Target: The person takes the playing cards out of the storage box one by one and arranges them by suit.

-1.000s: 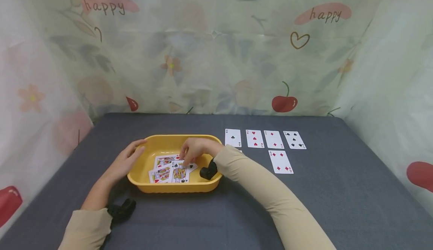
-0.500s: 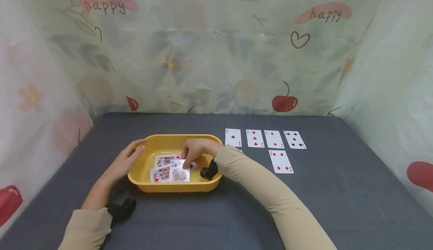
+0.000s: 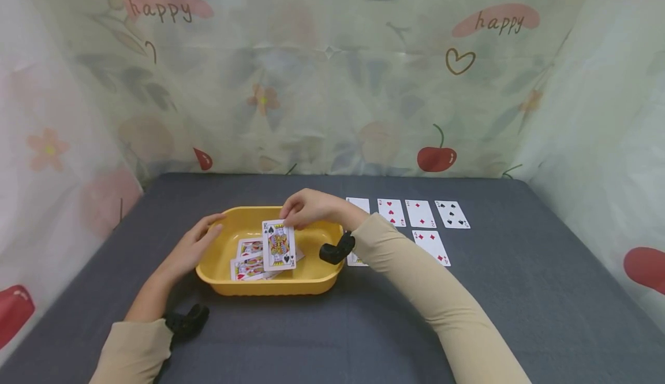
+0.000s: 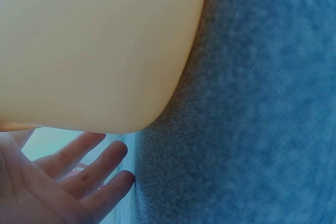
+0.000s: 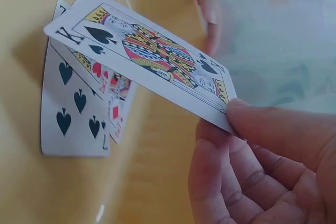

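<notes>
Between thumb and fingers my right hand [image 3: 313, 208] pinches a corner of the king of spades [image 3: 277, 246], raised face up over the yellow tub [image 3: 275, 287]. In the right wrist view the king [image 5: 142, 59] slants above the other cards. Below it lie a spade number card [image 5: 73, 114] and several red court cards, partly covered, among them a king of hearts [image 3: 245, 267]. At the tub's left end my left hand [image 3: 191, 246] rests against the rim. In the left wrist view its fingers [image 4: 92, 174] are extended and spread beside the tub wall [image 4: 105, 51].
Right of the tub, face-up cards lie in a row: a club card [image 3: 357, 202], three of hearts [image 3: 391, 212], two of diamonds [image 3: 421, 214] and a spade card [image 3: 453, 215]. Nearer are a four of diamonds [image 3: 430, 246] and a card [image 3: 357, 260] partly behind the right wrist.
My right hand has lifted the king of spades off the other cards in the tub, moving up and slightly right. The left hand and the tub stay put.
</notes>
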`<state>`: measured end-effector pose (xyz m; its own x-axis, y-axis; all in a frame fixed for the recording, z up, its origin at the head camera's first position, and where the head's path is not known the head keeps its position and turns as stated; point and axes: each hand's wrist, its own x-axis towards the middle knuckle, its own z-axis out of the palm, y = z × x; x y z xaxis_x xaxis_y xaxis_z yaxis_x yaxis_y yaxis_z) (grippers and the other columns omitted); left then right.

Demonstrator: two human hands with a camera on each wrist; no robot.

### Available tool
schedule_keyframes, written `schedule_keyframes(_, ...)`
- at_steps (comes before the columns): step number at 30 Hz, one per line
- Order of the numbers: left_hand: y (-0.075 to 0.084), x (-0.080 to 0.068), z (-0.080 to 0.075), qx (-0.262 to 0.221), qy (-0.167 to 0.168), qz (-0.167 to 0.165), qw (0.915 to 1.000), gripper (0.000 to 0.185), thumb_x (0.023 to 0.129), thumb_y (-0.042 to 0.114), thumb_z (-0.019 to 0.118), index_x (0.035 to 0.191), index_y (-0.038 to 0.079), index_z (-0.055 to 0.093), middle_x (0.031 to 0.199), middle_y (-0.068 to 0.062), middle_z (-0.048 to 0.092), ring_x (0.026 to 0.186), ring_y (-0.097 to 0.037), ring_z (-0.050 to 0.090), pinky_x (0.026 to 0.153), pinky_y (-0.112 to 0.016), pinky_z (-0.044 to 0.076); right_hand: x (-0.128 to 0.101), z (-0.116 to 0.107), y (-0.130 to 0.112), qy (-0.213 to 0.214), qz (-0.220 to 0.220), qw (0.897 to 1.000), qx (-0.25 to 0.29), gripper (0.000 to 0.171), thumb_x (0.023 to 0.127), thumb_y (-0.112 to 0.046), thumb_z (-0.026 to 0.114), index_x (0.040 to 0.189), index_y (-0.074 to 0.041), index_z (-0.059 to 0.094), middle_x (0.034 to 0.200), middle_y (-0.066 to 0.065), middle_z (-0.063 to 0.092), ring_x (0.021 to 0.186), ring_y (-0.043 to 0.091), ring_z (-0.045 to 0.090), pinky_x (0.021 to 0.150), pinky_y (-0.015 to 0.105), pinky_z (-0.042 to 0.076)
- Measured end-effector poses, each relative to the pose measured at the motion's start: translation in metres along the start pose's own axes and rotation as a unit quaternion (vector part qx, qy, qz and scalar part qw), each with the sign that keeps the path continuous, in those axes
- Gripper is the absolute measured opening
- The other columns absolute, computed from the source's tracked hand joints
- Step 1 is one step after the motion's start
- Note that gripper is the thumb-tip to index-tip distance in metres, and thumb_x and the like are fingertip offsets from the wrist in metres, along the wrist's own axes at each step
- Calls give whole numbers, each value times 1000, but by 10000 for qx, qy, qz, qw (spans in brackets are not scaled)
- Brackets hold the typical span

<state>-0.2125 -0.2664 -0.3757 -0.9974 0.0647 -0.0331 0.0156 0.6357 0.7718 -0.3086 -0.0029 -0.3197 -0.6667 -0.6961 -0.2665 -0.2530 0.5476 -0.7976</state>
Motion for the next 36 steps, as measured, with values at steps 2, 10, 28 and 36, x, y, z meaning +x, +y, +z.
schedule_keyframes(2, 0, 0, 0, 2, -3, 6, 10000, 60, 99, 48, 30, 146, 11, 26, 138, -25, 37, 120, -38, 42, 94, -50, 37, -5, -4, 1, 122, -19, 9999, 41, 19, 87, -10, 64, 105, -4, 64, 94, 7, 66, 80, 12, 60, 76, 25, 52)
schedule_keyframes(10, 0, 1, 1, 55, 38, -9, 10000, 61, 99, 49, 30, 146, 10, 27, 136, -25, 39, 117, -37, 44, 92, -46, 39, -30, -23, 6, 423, -58, 9988, 223, 19, 88, -13, 63, 106, -6, 64, 99, 9, 67, 87, 14, 62, 82, 29, 52)
schedule_keyframes(28, -1, 1, 1, 29, 38, -2, 10000, 59, 100, 47, 31, 145, 10, 27, 136, -26, 38, 118, -37, 44, 93, -47, 39, -83, -61, 38, 1119, 189, 9902, 808, 25, 91, -21, 60, 112, -8, 62, 96, 3, 64, 85, 18, 58, 78, 29, 47)
schedule_keyframes(36, 0, 0, 1, 56, 58, 9, 10000, 59, 99, 48, 31, 145, 10, 27, 133, -25, 41, 115, -36, 45, 91, -44, 40, -105, -75, 60, 1520, 411, 9840, 835, 29, 92, -24, 58, 117, -8, 59, 112, 8, 62, 97, 18, 59, 93, 37, 47)
